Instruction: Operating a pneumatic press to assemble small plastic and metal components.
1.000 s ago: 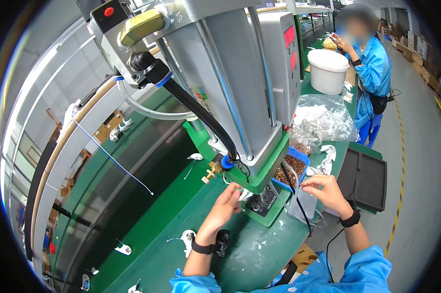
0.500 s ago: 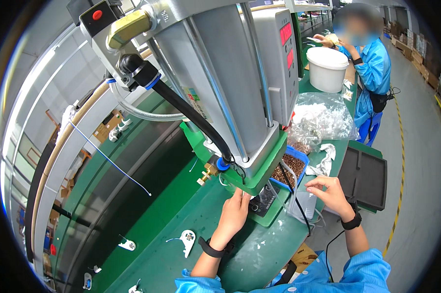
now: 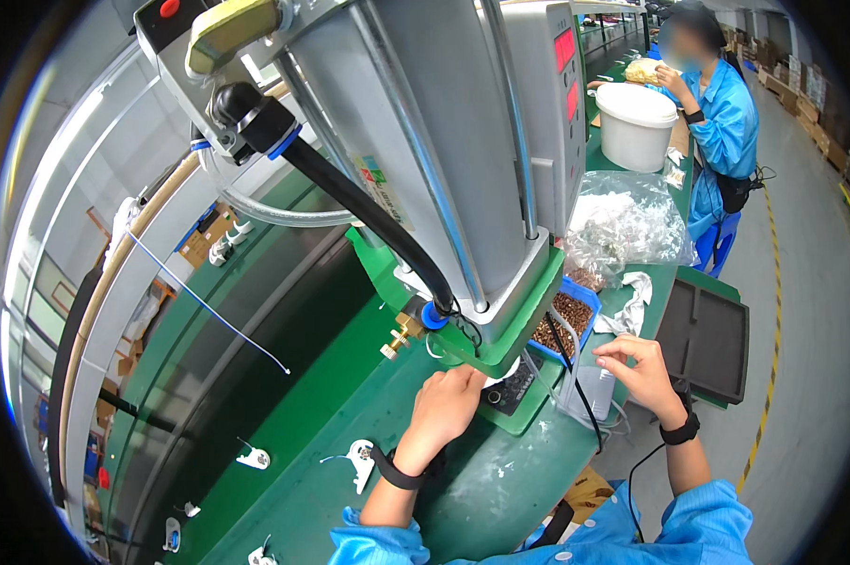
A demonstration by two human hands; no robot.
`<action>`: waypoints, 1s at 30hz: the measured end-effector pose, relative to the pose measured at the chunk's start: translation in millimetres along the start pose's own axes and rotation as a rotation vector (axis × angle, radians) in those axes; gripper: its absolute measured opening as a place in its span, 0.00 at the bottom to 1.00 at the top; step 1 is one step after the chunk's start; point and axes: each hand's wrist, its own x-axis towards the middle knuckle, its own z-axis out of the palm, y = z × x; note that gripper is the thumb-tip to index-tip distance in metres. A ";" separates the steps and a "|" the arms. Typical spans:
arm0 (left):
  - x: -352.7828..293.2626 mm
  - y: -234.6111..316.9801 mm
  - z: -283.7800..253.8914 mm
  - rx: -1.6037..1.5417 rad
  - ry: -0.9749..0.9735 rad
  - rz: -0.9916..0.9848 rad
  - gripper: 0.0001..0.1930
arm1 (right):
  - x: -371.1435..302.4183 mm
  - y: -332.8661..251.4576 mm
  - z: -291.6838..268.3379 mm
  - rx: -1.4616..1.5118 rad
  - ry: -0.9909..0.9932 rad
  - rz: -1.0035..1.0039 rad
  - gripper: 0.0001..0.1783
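2 hands (image 3: 447,405) — left at grey press (image 3: 425,160)

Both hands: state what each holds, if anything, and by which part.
Left hand: at a white piece under the press; any hold is hidden. Right hand: whether it holds anything cannot be told.

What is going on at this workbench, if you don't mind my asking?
A person is working at a grey machine on a green table. Their left hand reaches under its green plate, close to a white piece; the fingertips are hidden, so its grip is unclear. The right hand is raised beside a blue tray of small brownish pieces; whether it holds one is too small to tell. Another white part lies near the left wrist.
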 end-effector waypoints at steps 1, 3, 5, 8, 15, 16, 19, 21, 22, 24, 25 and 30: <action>5.0 0.3 -2.0 0.049 -0.071 0.005 0.16 | -0.3 -1.0 0.9 0.008 -0.002 0.008 0.07; 13.3 -0.6 -7.3 0.098 -0.136 0.006 0.16 | 0.4 -2.7 4.1 0.019 -0.004 0.001 0.07; 21.5 -5.8 -11.6 0.085 -0.245 0.044 0.16 | 1.8 -3.6 7.7 0.030 -0.007 -0.008 0.07; 33.4 -12.9 -14.1 0.078 -0.354 0.101 0.16 | 2.0 -5.7 8.4 0.040 -0.007 -0.027 0.08; 24.8 -23.4 5.2 0.057 -0.181 0.106 0.15 | 5.4 12.1 39.8 0.416 0.177 0.122 0.06; 20.2 -22.0 8.9 0.038 -0.089 0.078 0.14 | 5.6 22.5 51.4 0.635 0.251 0.156 0.06; 3.4 -13.5 9.6 -0.085 0.043 -0.057 0.11 | -5.7 53.3 76.7 0.423 0.217 0.206 0.06; -3.5 -18.1 16.6 -0.120 0.148 -0.021 0.10 | -4.9 50.4 76.8 0.405 0.233 0.189 0.06; -4.7 -17.0 19.3 -0.123 0.144 -0.021 0.10 | -5.1 51.8 76.5 0.462 0.308 0.175 0.06; -7.0 -12.2 23.0 -0.109 0.289 0.051 0.10 | -5.8 52.3 75.7 0.517 0.383 0.158 0.06; -7.9 -9.8 23.3 -0.111 0.290 0.053 0.10 | -5.8 51.4 75.2 0.492 0.401 0.145 0.06; -8.2 -8.0 26.3 -0.231 0.246 -0.036 0.09 | 0.2 48.7 69.0 0.523 0.429 0.139 0.08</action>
